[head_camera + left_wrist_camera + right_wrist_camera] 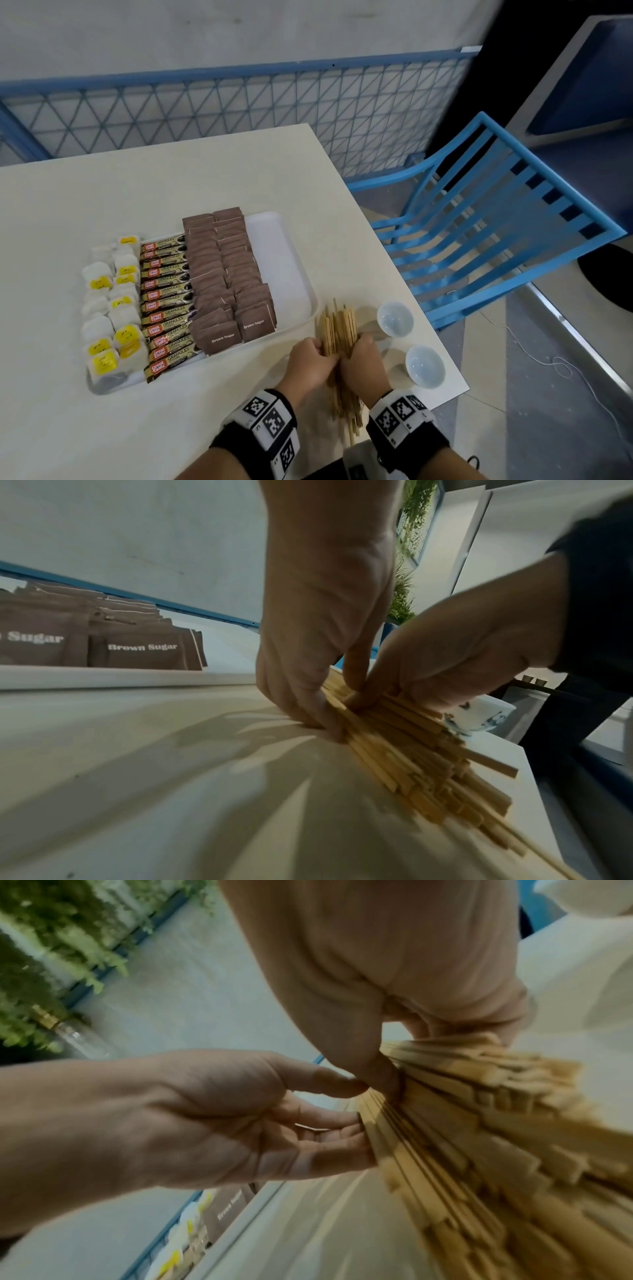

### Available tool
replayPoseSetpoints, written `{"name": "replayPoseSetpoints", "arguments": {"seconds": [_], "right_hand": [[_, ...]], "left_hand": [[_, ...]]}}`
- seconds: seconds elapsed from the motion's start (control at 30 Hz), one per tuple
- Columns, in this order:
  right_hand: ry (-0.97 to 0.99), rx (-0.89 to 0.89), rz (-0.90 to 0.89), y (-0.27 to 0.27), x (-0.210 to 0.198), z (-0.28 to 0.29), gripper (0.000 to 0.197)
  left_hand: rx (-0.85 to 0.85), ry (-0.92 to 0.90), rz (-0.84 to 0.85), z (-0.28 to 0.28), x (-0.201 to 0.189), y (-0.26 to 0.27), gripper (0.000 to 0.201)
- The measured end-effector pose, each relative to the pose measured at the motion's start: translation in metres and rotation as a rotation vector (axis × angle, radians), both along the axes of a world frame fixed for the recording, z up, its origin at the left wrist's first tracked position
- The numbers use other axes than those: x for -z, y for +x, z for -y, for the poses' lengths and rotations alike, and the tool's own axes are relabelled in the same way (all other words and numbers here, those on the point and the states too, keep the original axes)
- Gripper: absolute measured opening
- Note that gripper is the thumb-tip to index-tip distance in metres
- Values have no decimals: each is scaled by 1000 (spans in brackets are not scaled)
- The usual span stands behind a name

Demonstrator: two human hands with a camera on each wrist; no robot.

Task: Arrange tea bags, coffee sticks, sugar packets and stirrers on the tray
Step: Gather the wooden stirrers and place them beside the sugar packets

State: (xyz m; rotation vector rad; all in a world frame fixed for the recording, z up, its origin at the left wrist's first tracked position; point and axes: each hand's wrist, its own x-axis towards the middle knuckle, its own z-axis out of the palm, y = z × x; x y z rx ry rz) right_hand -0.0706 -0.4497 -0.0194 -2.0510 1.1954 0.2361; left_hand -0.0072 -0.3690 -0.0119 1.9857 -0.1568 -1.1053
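Note:
A bundle of wooden stirrers lies on the white table just right of the white tray. My left hand cups its left side and my right hand wraps its right side, thumbs meeting on top. In the left wrist view, my left fingers reach down to the table beside the stirrers. In the right wrist view, my right thumb presses the stirrers. The tray holds tea bags, coffee sticks and brown sugar packets; its right strip is bare.
Two small white bowls stand right of the stirrers, near the table's right edge. A blue slatted chair sits beyond that edge. A blue mesh fence runs behind the table.

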Motion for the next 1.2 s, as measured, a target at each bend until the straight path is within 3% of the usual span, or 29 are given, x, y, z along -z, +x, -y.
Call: {"name": "replayPoseSetpoints", "arguments": {"seconds": [0.23,0.33,0.4,0.5,0.6,0.77,0.9,1.03,1.2], "right_hand": [[70,-74,-71,15,-8,-7,21],[131,-14,-70,19,-3,-7,26],[171,20,-58,20,2,-8,14],[192,15,-43,20,0,-12,10],[169,27,-104,20,-5,-15,29],[212,120,45,17,-5,-22,29],[353,284,217,18,3,-26,28],[389,275,229,19,11,-24,22],[385,211,210,20,14,-29,26]], "left_hand": [[-74,12,-13,-1,13,5,19],[-95,34,-29,0,15,9,24],[-112,35,-60,2,14,12,17],[-124,45,-130,4,13,14,22],[-134,66,-192,6,10,12,32],[-192,27,-250,8,7,6,30],[-202,5,-228,12,6,1,30],[-184,11,-167,12,1,-1,42],[-275,-69,-206,10,-5,2,38]]}}
